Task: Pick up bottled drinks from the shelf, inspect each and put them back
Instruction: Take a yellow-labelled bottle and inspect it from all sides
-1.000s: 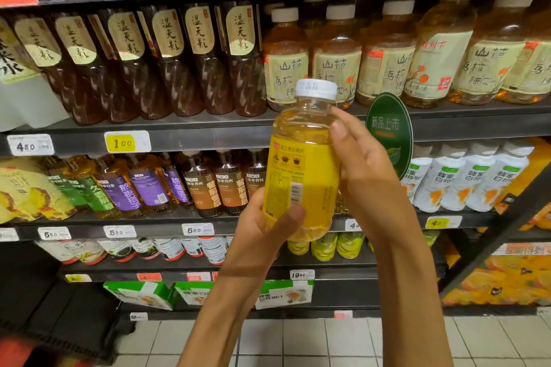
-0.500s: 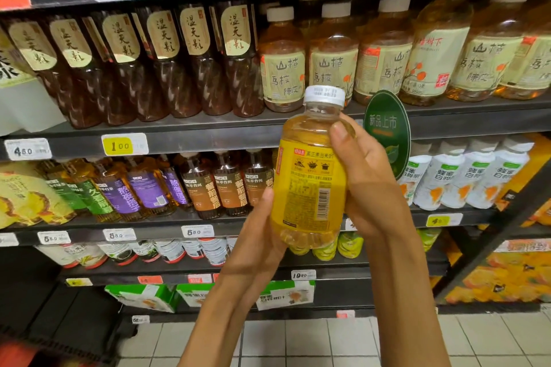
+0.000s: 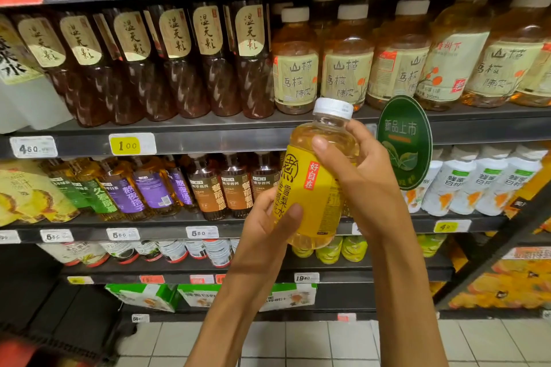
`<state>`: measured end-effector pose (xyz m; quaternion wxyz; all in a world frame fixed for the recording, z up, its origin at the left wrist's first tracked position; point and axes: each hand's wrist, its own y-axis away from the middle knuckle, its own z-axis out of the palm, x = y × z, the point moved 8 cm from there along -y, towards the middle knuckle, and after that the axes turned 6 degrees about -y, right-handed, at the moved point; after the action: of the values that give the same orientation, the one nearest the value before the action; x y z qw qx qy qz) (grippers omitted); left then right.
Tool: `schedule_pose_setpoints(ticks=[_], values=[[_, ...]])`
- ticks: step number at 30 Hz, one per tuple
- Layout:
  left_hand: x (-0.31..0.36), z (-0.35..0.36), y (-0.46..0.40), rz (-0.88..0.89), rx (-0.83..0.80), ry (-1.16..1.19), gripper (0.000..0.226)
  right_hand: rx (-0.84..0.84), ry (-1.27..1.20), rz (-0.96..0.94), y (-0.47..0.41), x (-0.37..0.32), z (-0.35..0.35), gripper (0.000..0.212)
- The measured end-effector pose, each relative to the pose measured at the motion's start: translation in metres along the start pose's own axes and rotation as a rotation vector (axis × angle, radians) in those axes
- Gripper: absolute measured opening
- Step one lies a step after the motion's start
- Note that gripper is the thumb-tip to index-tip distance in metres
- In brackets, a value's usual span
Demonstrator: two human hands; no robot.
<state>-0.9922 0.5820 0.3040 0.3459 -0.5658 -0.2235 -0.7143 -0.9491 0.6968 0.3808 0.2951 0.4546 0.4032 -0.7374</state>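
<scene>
One bottle [image 3: 313,188] of clear yellow drink, white-capped and yellow-labelled, is held up in front of the shelf [image 3: 208,143], tilted slightly right. Above it stand dark amber bottles [image 3: 185,62] and pale amber bottles [image 3: 346,68] with cream labels; a round green sign [image 3: 404,140] hangs just right of it. White bottles [image 3: 477,185] sit further right. Pale floor tiles [image 3: 313,343] lie below. Left hand [image 3: 268,226] cups the bottle's lower part, thumb across the label. Right hand [image 3: 357,170] wraps the upper body, thumb pressed on the front.
</scene>
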Motion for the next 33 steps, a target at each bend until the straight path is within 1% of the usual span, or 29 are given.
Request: schedule_pose_setpoints(ticks=[1,2,4,5,6,8,10,11,14,17,19,20,22,23,25,26,28,30,32,33], values=[[-0.001,-0.001,0.000,-0.004,0.002,0.001,0.108,-0.003,-0.024,0.003,-0.001,0.001,0.001,0.029],[-0.001,-0.003,-0.001,-0.015,0.003,0.017,0.101,-0.009,-0.059,0.008,-0.002,0.002,0.002,0.027],[0.000,-0.002,-0.003,-0.050,-0.066,0.063,0.070,-0.036,-0.133,0.022,-0.004,0.002,0.007,0.022],[0.000,-0.001,-0.004,-0.071,-0.116,0.090,0.060,-0.055,-0.163,0.026,-0.005,0.001,0.011,0.021],[0.000,-0.002,-0.004,-0.100,-0.142,0.128,0.058,-0.072,-0.192,0.030,-0.006,-0.001,0.014,0.021],[0.001,-0.004,-0.003,-0.150,-0.180,0.173,0.064,-0.093,-0.234,0.039,-0.008,-0.004,0.021,0.026],[0.006,-0.003,-0.003,-0.178,-0.203,0.202,0.079,-0.089,-0.218,0.045,-0.010,-0.007,0.025,0.038],[0.009,-0.004,-0.005,-0.173,-0.198,0.193,0.080,-0.080,-0.191,0.053,-0.011,-0.008,0.026,0.041],[0.018,-0.011,-0.011,-0.143,-0.115,0.152,0.064,-0.064,-0.076,0.067,-0.014,-0.014,0.030,0.045],[0.032,-0.015,-0.011,-0.058,-0.076,0.064,0.047,-0.024,-0.005,0.029,-0.015,-0.022,0.034,0.048],[0.041,-0.013,-0.008,0.001,-0.086,0.023,0.049,0.021,0.007,0.005,-0.014,-0.024,0.037,0.044],[0.043,-0.013,-0.007,0.007,-0.088,0.005,0.051,0.056,0.006,-0.006,-0.012,-0.024,0.037,0.044],[0.043,-0.014,-0.005,-0.012,-0.095,0.009,0.046,0.091,-0.033,-0.023,-0.011,-0.025,0.036,0.040],[0.042,-0.014,-0.005,-0.035,-0.109,0.024,0.049,0.089,-0.075,-0.017,-0.010,-0.024,0.036,0.034],[0.037,-0.015,-0.003,-0.102,-0.165,0.077,0.064,0.065,-0.202,0.037,-0.010,-0.021,0.037,0.024],[0.036,-0.013,-0.001,-0.130,-0.194,0.109,0.066,0.047,-0.261,0.061,-0.009,-0.020,0.038,0.025],[0.035,-0.011,0.002,-0.158,-0.236,0.134,0.062,0.014,-0.324,0.078,-0.008,-0.020,0.042,0.041],[0.036,-0.005,0.003,-0.164,-0.255,0.114,0.062,0.007,-0.309,0.075,-0.007,-0.021,0.043,0.052],[0.038,-0.004,0.001,-0.160,-0.233,0.064,0.073,-0.007,-0.233,0.070,-0.008,-0.023,0.043,0.051],[0.037,-0.005,-0.002,-0.153,-0.217,0.047,0.075,-0.006,-0.175,0.068,-0.008,-0.024,0.041,0.049]])
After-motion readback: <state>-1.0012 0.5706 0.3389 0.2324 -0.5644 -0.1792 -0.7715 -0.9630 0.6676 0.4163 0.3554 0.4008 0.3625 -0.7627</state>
